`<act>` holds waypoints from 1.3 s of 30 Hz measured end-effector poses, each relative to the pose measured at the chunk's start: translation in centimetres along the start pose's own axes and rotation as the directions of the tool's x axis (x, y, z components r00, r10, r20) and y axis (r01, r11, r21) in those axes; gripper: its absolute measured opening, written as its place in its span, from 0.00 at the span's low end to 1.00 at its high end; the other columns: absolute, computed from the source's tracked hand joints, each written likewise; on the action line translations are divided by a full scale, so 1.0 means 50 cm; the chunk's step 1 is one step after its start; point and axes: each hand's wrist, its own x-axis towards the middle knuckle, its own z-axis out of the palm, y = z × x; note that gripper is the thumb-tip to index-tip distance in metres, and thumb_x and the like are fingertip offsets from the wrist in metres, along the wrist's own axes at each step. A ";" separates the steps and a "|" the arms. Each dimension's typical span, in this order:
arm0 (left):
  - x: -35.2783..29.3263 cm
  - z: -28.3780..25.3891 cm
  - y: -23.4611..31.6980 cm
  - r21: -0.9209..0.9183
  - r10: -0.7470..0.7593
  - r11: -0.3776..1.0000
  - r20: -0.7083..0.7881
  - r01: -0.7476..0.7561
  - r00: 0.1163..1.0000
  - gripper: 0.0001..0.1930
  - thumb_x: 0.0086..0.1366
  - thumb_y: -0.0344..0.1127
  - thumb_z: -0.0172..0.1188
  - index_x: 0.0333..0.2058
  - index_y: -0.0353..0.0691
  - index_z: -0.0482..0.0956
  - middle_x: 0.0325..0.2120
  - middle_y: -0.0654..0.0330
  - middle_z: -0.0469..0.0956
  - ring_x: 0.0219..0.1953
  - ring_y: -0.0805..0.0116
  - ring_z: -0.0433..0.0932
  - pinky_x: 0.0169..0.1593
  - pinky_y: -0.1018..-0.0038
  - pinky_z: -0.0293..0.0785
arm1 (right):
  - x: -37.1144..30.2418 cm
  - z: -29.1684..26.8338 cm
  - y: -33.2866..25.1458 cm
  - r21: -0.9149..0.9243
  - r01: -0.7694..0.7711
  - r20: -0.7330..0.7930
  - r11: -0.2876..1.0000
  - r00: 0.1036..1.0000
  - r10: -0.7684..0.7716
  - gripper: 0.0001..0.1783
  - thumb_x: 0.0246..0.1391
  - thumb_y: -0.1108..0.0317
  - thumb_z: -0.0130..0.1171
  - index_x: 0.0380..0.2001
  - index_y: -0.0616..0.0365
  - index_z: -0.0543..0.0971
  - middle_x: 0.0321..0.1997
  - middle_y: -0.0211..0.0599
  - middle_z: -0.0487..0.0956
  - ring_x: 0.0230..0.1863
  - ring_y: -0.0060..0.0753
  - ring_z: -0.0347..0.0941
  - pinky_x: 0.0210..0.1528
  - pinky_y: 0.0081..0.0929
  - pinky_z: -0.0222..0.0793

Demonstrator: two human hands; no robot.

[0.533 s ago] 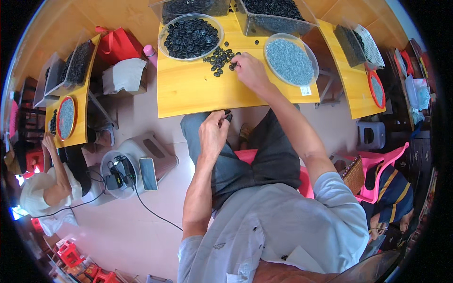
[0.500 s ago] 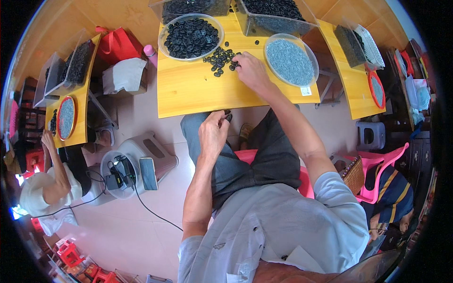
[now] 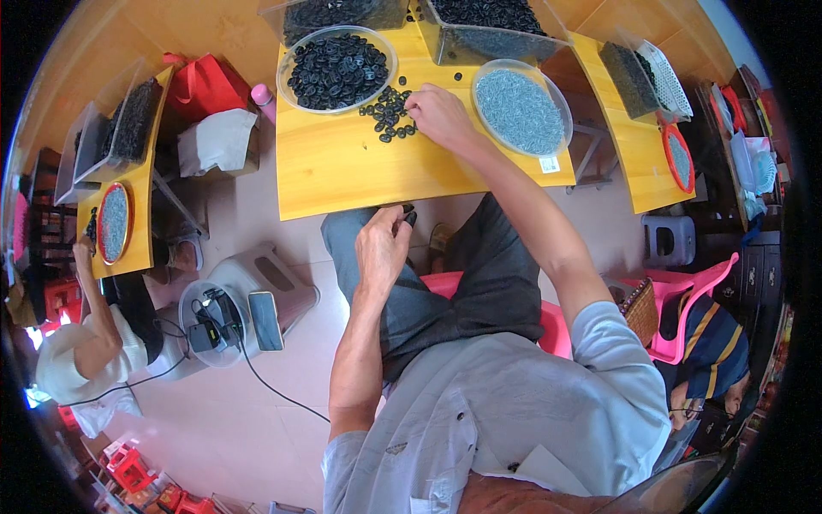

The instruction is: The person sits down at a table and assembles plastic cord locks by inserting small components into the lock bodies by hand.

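My right hand (image 3: 441, 117) reaches over the yellow table (image 3: 342, 176), its bent fingers pressed together at the right side of a loose pile of small black oval pieces (image 3: 387, 113). What lies between those fingertips is hidden. Below the table's near edge, above my left thigh, my left hand (image 3: 382, 248) is closed on a small black piece (image 3: 410, 216) that shows at its fingertips. Behind the pile stands a round clear tub of black oval pieces (image 3: 337, 70). Right of my right hand is a round tub of small silvery metal parts (image 3: 520, 111).
Two clear bins of black pieces, a left bin (image 3: 342, 15) and a right bin (image 3: 488, 43), stand at the table's back. A grey stool (image 3: 265, 283) carries a phone (image 3: 265, 320) and a tub of cables (image 3: 214, 325). Another person (image 3: 90, 351) works at the left table.
My right hand has shifted slightly left across the pile of black pieces. My left hand stays below the table edge with its black piece. The whole view has moved a little.
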 end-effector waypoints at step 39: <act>-0.001 0.028 -0.024 -0.718 -0.270 0.657 0.061 0.230 0.961 0.09 0.59 0.16 0.52 0.37 0.29 0.79 0.28 0.61 0.80 0.29 0.76 0.79 0.38 0.81 0.76 | -0.281 -0.015 -0.094 0.809 -0.430 0.404 0.401 0.902 0.152 0.07 0.52 0.70 0.62 0.31 0.62 0.81 0.25 0.26 0.78 0.24 0.13 0.70 0.24 0.15 0.64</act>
